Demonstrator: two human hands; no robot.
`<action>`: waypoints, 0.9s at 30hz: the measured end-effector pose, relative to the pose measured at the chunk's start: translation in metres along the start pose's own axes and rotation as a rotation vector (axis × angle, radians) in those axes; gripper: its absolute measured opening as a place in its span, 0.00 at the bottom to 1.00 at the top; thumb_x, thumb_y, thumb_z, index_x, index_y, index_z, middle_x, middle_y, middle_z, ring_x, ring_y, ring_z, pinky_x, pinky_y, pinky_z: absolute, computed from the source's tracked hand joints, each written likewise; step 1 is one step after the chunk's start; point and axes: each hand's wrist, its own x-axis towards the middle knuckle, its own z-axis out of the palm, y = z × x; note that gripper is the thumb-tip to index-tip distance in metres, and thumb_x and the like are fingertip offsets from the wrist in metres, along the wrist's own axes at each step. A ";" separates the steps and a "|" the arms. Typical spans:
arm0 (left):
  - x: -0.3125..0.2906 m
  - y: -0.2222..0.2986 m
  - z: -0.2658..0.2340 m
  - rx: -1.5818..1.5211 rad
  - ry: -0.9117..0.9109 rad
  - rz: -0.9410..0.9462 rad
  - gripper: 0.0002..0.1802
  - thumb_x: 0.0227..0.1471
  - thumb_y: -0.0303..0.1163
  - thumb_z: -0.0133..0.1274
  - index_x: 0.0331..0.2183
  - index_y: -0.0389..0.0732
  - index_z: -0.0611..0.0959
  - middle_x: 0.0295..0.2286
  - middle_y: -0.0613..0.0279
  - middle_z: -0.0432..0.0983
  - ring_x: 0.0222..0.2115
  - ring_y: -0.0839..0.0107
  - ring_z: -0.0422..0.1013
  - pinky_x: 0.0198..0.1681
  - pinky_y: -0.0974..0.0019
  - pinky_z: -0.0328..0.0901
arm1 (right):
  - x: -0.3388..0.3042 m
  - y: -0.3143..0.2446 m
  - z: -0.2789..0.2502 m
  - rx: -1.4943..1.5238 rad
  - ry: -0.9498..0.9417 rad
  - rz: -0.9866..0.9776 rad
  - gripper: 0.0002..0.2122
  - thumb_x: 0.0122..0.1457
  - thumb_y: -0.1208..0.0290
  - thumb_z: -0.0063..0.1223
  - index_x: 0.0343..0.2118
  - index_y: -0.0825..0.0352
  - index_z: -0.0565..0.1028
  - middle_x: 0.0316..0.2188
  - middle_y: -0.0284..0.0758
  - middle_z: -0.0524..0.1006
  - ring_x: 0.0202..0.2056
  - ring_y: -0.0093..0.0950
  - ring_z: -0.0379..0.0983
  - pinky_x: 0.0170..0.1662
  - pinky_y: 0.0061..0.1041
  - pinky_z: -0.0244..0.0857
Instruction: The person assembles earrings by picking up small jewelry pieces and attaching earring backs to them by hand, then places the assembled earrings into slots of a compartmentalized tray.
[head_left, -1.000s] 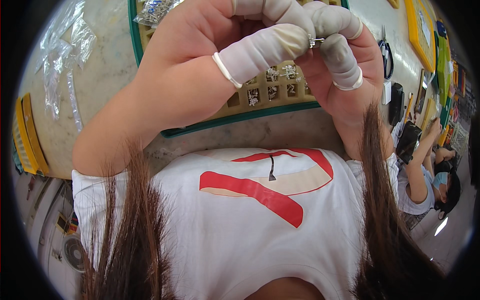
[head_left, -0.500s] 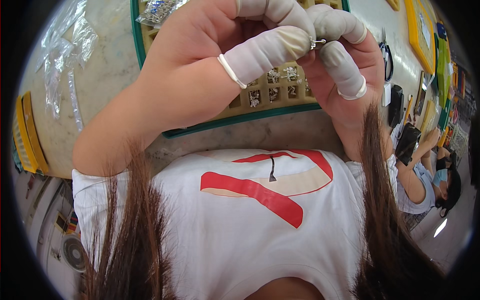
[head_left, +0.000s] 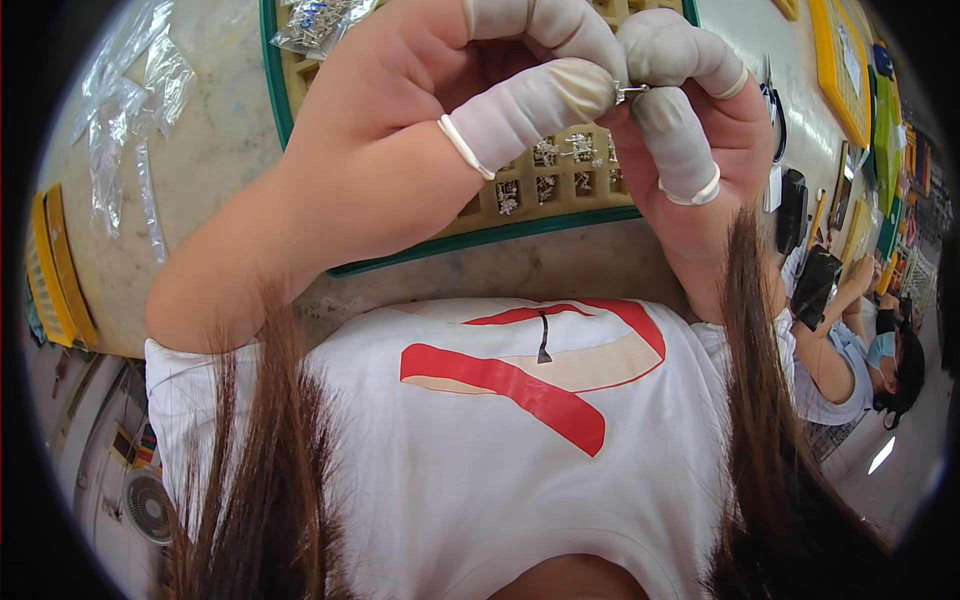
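Note:
A tiny silver stud with a thin post [head_left: 634,90] is held up between my two hands, above a tray of small parts. My left hand [head_left: 415,100] pinches its head end between thumb and finger. At the post end, the thumb and forefinger of my right hand [head_left: 728,125] close in and appear to grip the tip. White finger cots cover the working fingers of both hands. Beneath lies the beige compartment tray with a green rim [head_left: 500,233]. Several cells hold silver pieces [head_left: 580,150]; my hands and arms hide much of the tray.
On the tray's far left lies a clear bag of small parts [head_left: 318,22]. Plastic bags [head_left: 115,110] and yellow trays [head_left: 62,270] are at the left. Scissors [head_left: 775,112], a black case [head_left: 792,208] and a yellow-framed tray [head_left: 842,75] sit right. A co-worker [head_left: 830,365] sits farther right.
The stud has shifted slightly left and down, with more of its post now lying level. My right thumb has tilted a little; both hands stay close together.

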 end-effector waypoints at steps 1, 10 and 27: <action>0.001 -0.001 -0.001 0.038 -0.020 0.041 0.08 0.63 0.20 0.49 0.44 0.35 0.77 0.39 0.62 0.76 0.41 0.78 0.70 0.45 0.73 0.66 | 0.001 -0.001 0.002 -0.001 0.000 0.000 0.07 0.62 0.76 0.55 0.41 0.66 0.72 0.38 0.33 0.71 0.41 0.23 0.68 0.49 0.25 0.62; 0.004 -0.007 0.001 0.076 -0.021 0.125 0.08 0.62 0.19 0.50 0.44 0.34 0.77 0.38 0.61 0.76 0.40 0.78 0.71 0.45 0.73 0.66 | 0.000 0.008 0.000 -0.057 0.016 -0.126 0.07 0.62 0.77 0.55 0.41 0.66 0.72 0.37 0.33 0.71 0.40 0.23 0.68 0.49 0.24 0.62; 0.012 0.014 -0.004 1.017 -0.004 0.402 0.08 0.54 0.25 0.62 0.37 0.37 0.82 0.30 0.59 0.78 0.30 0.66 0.75 0.34 0.69 0.69 | 0.000 0.008 0.001 -0.050 -0.022 -0.035 0.05 0.63 0.76 0.49 0.41 0.69 0.71 0.38 0.35 0.70 0.41 0.23 0.66 0.49 0.25 0.60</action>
